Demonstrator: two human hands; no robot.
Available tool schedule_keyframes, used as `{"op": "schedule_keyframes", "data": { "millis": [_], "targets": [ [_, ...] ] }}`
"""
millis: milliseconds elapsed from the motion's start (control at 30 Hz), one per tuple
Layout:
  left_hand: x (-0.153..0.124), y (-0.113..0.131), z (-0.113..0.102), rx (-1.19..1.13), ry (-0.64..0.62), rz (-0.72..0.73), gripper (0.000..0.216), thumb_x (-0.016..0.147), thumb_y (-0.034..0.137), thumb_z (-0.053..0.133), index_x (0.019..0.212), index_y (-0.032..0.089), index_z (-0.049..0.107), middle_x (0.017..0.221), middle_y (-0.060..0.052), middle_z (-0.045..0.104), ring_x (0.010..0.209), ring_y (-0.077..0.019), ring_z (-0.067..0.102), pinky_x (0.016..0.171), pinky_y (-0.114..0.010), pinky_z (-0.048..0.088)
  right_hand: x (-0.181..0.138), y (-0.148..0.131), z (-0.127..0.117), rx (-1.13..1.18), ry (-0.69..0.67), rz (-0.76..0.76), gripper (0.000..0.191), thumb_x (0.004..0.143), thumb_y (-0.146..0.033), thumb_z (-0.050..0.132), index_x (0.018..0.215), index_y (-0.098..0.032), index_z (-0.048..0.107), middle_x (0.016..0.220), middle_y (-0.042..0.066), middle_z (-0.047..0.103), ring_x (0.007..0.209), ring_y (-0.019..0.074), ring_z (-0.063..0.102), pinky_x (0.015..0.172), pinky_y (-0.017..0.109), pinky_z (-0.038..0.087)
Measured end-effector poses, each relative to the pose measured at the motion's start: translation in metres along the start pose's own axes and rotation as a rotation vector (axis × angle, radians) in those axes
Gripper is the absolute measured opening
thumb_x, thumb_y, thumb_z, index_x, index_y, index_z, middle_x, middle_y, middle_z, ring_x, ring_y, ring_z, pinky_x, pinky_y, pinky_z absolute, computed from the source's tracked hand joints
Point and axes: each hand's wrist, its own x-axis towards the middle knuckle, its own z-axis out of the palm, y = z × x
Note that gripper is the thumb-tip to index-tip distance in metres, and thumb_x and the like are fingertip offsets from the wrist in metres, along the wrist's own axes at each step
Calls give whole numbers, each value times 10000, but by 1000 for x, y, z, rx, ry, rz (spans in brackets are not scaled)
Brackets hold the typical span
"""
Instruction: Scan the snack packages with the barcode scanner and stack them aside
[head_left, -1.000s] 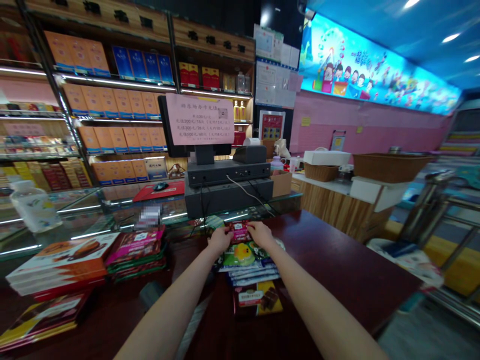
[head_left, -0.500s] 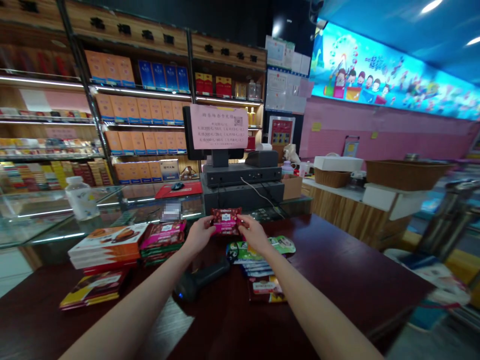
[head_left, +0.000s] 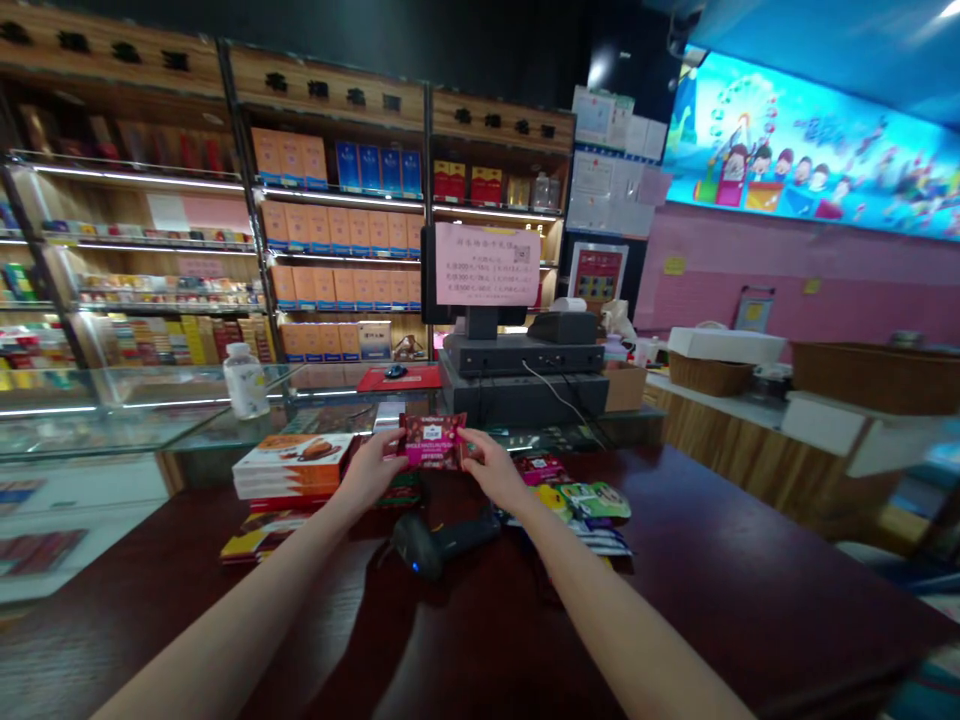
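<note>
A maroon and pink chocolate packet [head_left: 433,442], printed with whole hazelnuts, is held up between my two hands above the dark table. My left hand [head_left: 375,468] pinches its left edge, and my right hand [head_left: 491,468] closes on the right edge. Below them lies a black barcode scanner [head_left: 439,545] with a small blue light. Behind my left hand is a stack of similar packets, mostly hidden. Beside my right hand rest another pink packet [head_left: 541,468] and a green cartoon-printed package [head_left: 596,500] on a pile.
White and orange boxes [head_left: 289,468] are stacked at the left, with yellow-brown packets [head_left: 262,535] in front. A white bottle [head_left: 246,382] stands on the glass counter. The cash register [head_left: 525,385] is straight ahead. Beyond it are shelves of boxes.
My view has turned left, so the surroundings sit farther right. Both hands have carried the packet left relative to the register. A pink packet beside my right hand now shows.
</note>
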Motion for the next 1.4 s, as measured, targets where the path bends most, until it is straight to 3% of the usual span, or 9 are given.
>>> {"op": "schedule_keyframes", "data": {
  "millis": [167, 300, 533, 700, 833, 967, 1200, 1400],
  "targets": [
    [-9, -16, -15, 7, 58, 73, 537, 638, 307, 660, 1154, 159, 645, 1197, -100, 697, 1056, -267, 687, 954, -445, 535, 3, -6, 17, -4, -53, -26, 709, 691, -53, 589, 1374, -244, 574, 1441, 84, 506, 1223, 217, 557, 1029, 377, 481],
    [-14, -30, -26, -1, 60, 135, 552, 638, 299, 664, 1174, 171, 634, 1222, -91, 675, 1097, -259, 668, 993, -464, 522, 2, -6, 29, -61, -74, -76, 800, 657, -31, 611, 1421, -254, 521, 1476, 83, 473, 1350, 235, 464, 1157, 422, 361],
    [-17, -54, -45, 35, 41, 191, 605, 647, 258, 599, 1244, 166, 604, 1313, -106, 616, 1153, -254, 640, 1088, -492, 452, -4, -4, 43, -180, -82, -233, 877, 687, 45, 477, 1501, -272, 401, 1513, 76, 429, 1425, 199, 378, 1202, 414, 306],
    [-17, -63, -51, 45, -37, 206, 675, 623, 195, 542, 1296, 152, 571, 1348, -117, 587, 1234, -265, 590, 1116, -501, 425, -8, -2, 43, -270, -60, -348, 827, 779, 33, 477, 1527, -296, 347, 1514, 70, 426, 1427, 201, 376, 1217, 415, 292],
    [-20, -61, -51, 44, -91, 220, 694, 640, 236, 619, 1328, 172, 553, 1385, -122, 546, 1250, -277, 573, 1097, -486, 450, -9, -4, 41, -308, -31, -403, 722, 842, -42, 550, 1504, -280, 392, 1468, 95, 473, 1386, 229, 433, 1187, 422, 350],
    [-25, -53, -52, 154, -86, 272, 697, 653, 316, 723, 1325, 213, 572, 1396, -113, 533, 1291, -290, 533, 1098, -477, 446, -8, -9, 38, -303, 13, -425, 552, 897, -138, 581, 1428, -262, 498, 1365, 103, 552, 1305, 228, 512, 1138, 412, 411],
    [-33, -32, -52, 293, -80, 290, 595, 726, 413, 705, 1284, 226, 613, 1353, -87, 622, 1271, -279, 562, 1126, -468, 398, -6, -17, 34, -246, 114, -348, 220, 939, -273, 582, 1131, -222, 675, 1119, 85, 658, 1067, 213, 631, 953, 357, 509],
    [-37, -13, -44, 250, 32, 217, 376, 823, 487, 576, 1072, 227, 685, 1029, -46, 750, 985, -247, 683, 914, -381, 522, -2, -35, 36, -254, 160, -189, 222, 935, -399, 589, 843, -210, 664, 837, 31, 649, 810, 191, 606, 760, 283, 463]
  ]
}}
